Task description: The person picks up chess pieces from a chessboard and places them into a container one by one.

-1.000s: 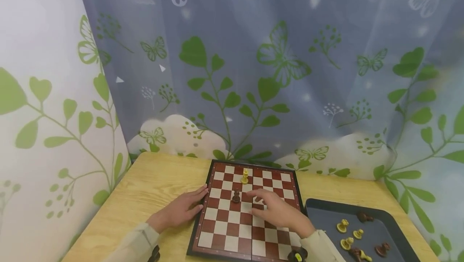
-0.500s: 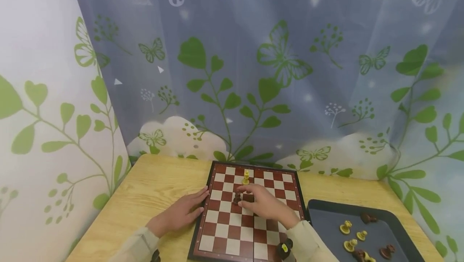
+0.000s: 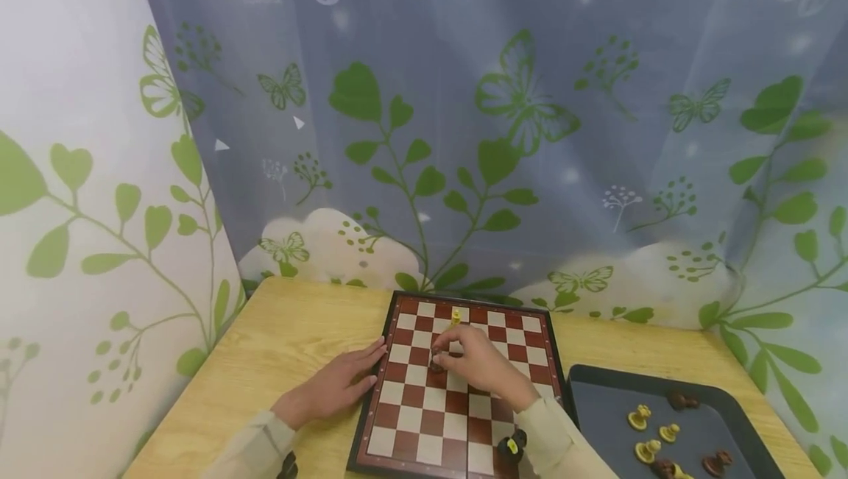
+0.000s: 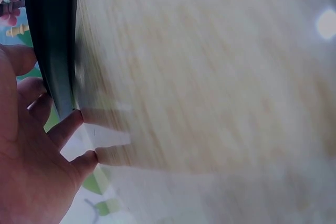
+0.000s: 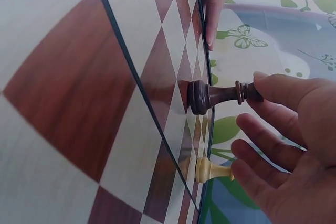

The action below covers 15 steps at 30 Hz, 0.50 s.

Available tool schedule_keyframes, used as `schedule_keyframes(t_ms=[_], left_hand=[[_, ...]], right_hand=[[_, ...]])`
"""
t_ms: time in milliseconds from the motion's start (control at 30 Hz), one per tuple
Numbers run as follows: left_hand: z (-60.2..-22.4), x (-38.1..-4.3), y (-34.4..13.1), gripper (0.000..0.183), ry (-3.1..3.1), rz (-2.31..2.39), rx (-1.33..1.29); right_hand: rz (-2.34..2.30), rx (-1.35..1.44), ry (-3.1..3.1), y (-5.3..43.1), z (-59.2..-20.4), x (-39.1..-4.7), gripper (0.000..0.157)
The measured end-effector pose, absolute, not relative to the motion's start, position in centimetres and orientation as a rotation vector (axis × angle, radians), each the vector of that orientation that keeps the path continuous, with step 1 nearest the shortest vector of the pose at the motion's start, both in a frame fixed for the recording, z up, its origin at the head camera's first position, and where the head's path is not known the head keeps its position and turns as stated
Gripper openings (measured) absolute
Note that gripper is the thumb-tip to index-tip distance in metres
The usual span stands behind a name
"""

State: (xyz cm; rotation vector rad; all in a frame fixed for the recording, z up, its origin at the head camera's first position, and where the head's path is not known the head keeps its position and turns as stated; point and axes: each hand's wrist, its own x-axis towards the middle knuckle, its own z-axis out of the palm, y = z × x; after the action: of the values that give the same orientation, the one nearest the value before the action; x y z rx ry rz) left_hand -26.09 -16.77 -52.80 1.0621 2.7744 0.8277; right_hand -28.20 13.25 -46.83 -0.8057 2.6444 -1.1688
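Note:
A dark brown chess piece [image 3: 435, 361] stands on the red-and-white chessboard [image 3: 424, 420]. My right hand [image 3: 478, 363] pinches this dark piece [image 5: 220, 95] by its top between thumb and index finger, the other fingers held off it. Just beyond, a yellow chess piece [image 3: 456, 316] stands on the board, partly behind the right hand in the head view; the right wrist view shows this yellow piece [image 5: 211, 170] close to the lower fingers. My left hand [image 3: 333, 388] lies at the board's left edge with its fingers extended. In the left wrist view its fingertips [image 4: 73, 119] reach the table beside the dark board rim [image 4: 50, 30].
A dark tray [image 3: 596, 409] sits on the wooden table [image 3: 291, 324] right of the board. It holds several yellow and brown pieces, such as a yellow piece [image 3: 639, 417] and a brown piece [image 3: 717, 463]. A patterned curtain [image 3: 424, 133] hangs behind the table.
My right hand has moved left to the dark piece and now pinches its top; earlier it hovered to the right with fingers apart. The left hand stays at the board's edge.

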Motion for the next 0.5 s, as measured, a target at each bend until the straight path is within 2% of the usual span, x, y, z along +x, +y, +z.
schedule_keyframes(t_ms=[300,500], left_hand=[[-52.5,-26.0,-16.9,0.055,2.776,0.810,1.063],[-52.5,-26.0,-16.9,0.056,2.779,0.803,1.049]], right_hand=[[-1.187,-0.877,2.721,12.1,-46.8,-28.2,0.007],[-1.320,-0.852,2.762,11.5,-45.7,-27.7,0.011]])
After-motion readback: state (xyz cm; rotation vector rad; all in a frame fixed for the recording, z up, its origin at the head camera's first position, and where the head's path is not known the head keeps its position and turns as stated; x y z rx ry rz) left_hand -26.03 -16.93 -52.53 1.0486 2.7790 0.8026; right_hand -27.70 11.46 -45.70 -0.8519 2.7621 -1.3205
